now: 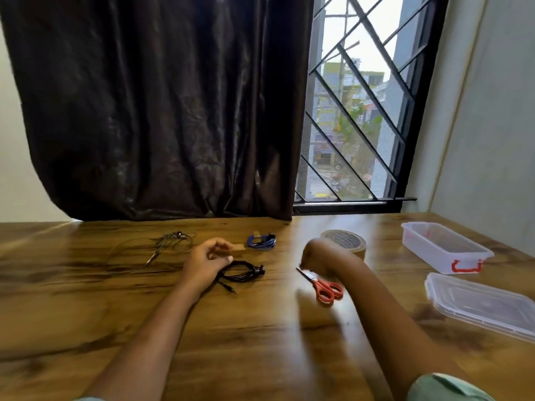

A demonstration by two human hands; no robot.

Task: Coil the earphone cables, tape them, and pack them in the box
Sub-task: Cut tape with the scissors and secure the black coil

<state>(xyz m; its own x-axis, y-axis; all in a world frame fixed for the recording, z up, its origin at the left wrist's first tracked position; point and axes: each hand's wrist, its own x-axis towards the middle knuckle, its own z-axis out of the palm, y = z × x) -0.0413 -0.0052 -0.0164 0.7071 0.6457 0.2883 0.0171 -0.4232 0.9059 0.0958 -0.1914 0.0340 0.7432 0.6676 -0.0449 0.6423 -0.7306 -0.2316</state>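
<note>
- Wooden surface (pixel 260 328) is seen beneath everything.
- Right hand (pixel 318 256), centre right, is blurred; its grip cannot be told.
- Black earphone coil (pixel 241 273) is laid long-axis left-right, just right of the left hand (pixel 202 261).
- Tape strip (pixel 238 249) is pinched in that hand's fingers (pixel 220 245), just above the coil.

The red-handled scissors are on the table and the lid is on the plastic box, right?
No. The head view shows the lid off, lying on the table beside the open plastic box. The red-handled scissors are on the table.
</note>
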